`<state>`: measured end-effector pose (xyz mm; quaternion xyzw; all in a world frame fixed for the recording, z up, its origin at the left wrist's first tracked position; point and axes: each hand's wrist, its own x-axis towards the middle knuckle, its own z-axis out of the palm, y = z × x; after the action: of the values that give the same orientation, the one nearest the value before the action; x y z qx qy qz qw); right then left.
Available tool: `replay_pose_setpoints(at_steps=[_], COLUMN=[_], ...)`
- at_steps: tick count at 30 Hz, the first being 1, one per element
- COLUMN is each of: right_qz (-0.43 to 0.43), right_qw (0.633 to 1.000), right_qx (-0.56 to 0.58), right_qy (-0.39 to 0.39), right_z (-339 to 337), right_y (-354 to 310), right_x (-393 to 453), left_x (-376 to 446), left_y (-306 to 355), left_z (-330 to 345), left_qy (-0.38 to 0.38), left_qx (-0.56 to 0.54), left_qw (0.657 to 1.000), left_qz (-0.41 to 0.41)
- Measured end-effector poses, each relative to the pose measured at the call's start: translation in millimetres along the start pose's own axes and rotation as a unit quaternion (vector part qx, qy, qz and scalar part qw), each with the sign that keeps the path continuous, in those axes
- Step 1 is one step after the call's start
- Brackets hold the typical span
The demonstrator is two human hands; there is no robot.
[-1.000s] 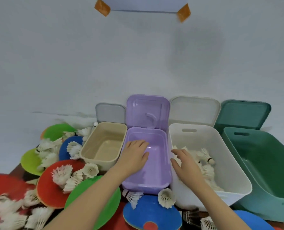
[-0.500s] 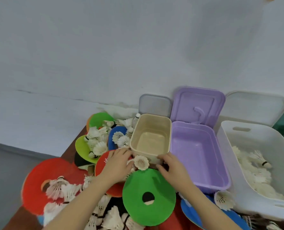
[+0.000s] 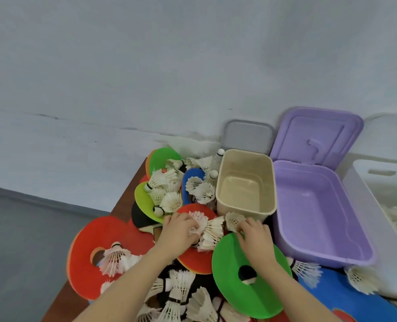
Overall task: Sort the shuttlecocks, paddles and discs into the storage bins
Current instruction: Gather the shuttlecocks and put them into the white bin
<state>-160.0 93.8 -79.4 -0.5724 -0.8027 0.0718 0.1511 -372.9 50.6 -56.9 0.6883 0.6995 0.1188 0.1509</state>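
Carefully, I curled my left hand [image 3: 178, 231] around a shuttlecock [image 3: 198, 223]; my right hand's [image 3: 254, 235] fingers pinched another shuttlecock [image 3: 232, 220] at the green disc's [image 3: 248, 273] twelve o'clock edge. I judged light pressure at the cork best, then a lift toward the white bin [image 3: 364, 182] at three o'clock, already holding shuttlecocks.

We are looking at a softly, evenly lit scene; diffuse light is falling from above and leaving only faint shadows on the pale grey wall [image 3: 146, 66]. No glare is showing on the glossy lilac plastic bin [image 3: 318, 219]. Wide-angle distortion is bending the edges, and slight blur is softening the white translucent plastic bin [image 3: 378, 182] at the right.
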Motion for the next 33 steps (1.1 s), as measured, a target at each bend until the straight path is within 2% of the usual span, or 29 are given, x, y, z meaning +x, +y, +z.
replay_pose_setpoints(at_steps=[4,7,9,12,16,19,25,33], right_qz=[-0.047,-0.059,-0.056,-0.047,-0.046,-0.049,-0.037,-0.085], right_qw=[0.995,0.987,0.983,0.986,0.99,0.989,0.992,0.977], right_qx=[0.041,0.098,0.132,0.153,0.118,0.105,0.12,0.189], right_qy=[0.076,0.116,0.117,0.049,-0.064,-0.087,-0.029,0.042], right_z=[-11,-21,-25,-26,-20,-14,3,9], right_y=[5,7,10,18,23,19,8,6], right_x=[-9,-13,-12,-7,-5,-3,5,-6], left_x=[4,3,3,5,5,1,0,-3], left_y=[-3,-2,3,14,26,31,35,24], left_z=[8,8,3,-6,-8,-4,-9,-20], left_qy=[0.044,0.119,0.176,0.228,0.216,0.202,0.222,0.256], left_qx=[-0.032,-0.082,-0.116,-0.12,-0.11,-0.118,-0.148,-0.155], left_qw=[0.999,0.989,0.977,0.965,0.97,0.972,0.963,0.954], left_qz=[0.001,0.028,0.045,0.05,0.014,-0.02,-0.036,-0.008])
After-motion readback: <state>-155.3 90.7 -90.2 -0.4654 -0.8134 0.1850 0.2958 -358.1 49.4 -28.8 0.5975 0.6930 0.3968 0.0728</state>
